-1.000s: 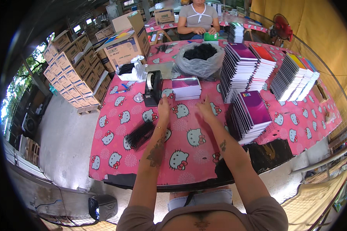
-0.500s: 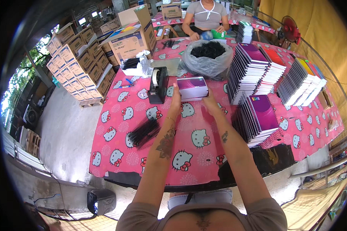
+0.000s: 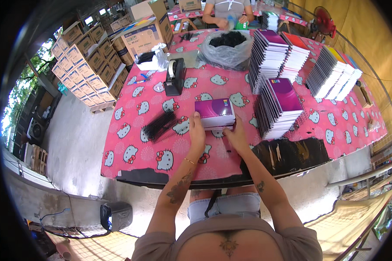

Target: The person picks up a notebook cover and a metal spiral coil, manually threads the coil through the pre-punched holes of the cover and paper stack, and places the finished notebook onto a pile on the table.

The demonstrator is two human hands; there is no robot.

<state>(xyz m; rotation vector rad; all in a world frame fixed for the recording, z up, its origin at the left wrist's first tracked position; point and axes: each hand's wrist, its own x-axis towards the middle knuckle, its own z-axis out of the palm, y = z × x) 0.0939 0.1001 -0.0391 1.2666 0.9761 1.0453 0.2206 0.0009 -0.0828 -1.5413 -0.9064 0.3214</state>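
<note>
Pink cartoon-cat tablecloth (image 3: 135,143); concrete floor (image 3: 74,148); both hands' fingers (image 3: 197,124) gripping purple notebook stack (image 3: 214,113).

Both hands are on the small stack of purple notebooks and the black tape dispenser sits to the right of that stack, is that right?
Not quite. Both the left hand and the right hand are on the small stack of purple notebooks, but the black tape dispenser sits to the left of that stack and farther back on the table, as the head view shows.
</note>
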